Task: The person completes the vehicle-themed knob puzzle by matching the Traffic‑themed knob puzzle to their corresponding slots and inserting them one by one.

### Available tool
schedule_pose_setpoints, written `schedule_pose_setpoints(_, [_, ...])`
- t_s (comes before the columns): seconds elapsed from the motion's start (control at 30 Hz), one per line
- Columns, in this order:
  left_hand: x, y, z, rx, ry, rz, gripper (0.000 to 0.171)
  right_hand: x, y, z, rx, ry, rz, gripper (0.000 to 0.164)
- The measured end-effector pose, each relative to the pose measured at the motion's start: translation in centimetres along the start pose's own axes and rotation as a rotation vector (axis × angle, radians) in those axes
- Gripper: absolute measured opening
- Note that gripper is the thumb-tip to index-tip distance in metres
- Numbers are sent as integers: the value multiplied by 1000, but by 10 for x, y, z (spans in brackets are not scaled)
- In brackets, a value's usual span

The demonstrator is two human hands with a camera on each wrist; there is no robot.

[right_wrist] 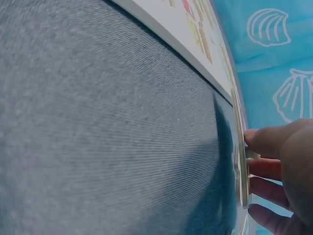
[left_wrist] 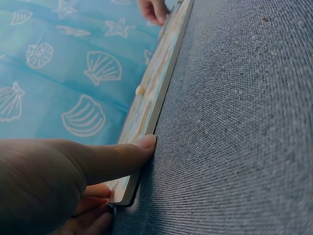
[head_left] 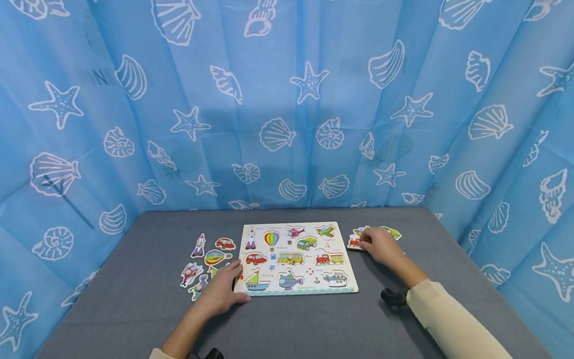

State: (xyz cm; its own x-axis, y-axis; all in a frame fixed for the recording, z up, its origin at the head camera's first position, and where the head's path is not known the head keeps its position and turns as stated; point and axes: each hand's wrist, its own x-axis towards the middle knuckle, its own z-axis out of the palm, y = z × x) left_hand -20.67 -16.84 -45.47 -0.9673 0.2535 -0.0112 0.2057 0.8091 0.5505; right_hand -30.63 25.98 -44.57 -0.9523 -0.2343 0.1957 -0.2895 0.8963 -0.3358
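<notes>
A white puzzle board (head_left: 310,227) with vehicle pictures lies flat on the grey table. My left hand (head_left: 220,293) grips its near left corner. In the left wrist view, the thumb (left_wrist: 142,145) presses the front edge while other fingers curl by the left side. Right of the board, my right hand (head_left: 381,247) pinches a flat red train puzzle piece (head_left: 353,241) by its knob. The right wrist view shows this piece (right_wrist: 241,166) edge-on, with a shadow on the cloth below it. Whether it touches the table is unclear.
Left of the board lie loose pieces, among them a rocket (head_left: 199,246), a red car (head_left: 225,243), a balloon (head_left: 216,257) and a helicopter (head_left: 191,274). A green piece (head_left: 392,232) lies behind my right hand. A blue shell-print curtain (head_left: 278,164) hangs beyond the table.
</notes>
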Motion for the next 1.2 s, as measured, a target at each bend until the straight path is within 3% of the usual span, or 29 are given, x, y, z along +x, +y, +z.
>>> schedule_pose_setpoints(0.53, [1, 0, 0, 8, 3, 10, 80, 9, -12, 2, 7, 15, -56, 4])
schedule_pose_setpoints(1.2, [2, -2, 3, 13, 7, 12, 80, 3, -41, 18, 78, 20, -125, 4])
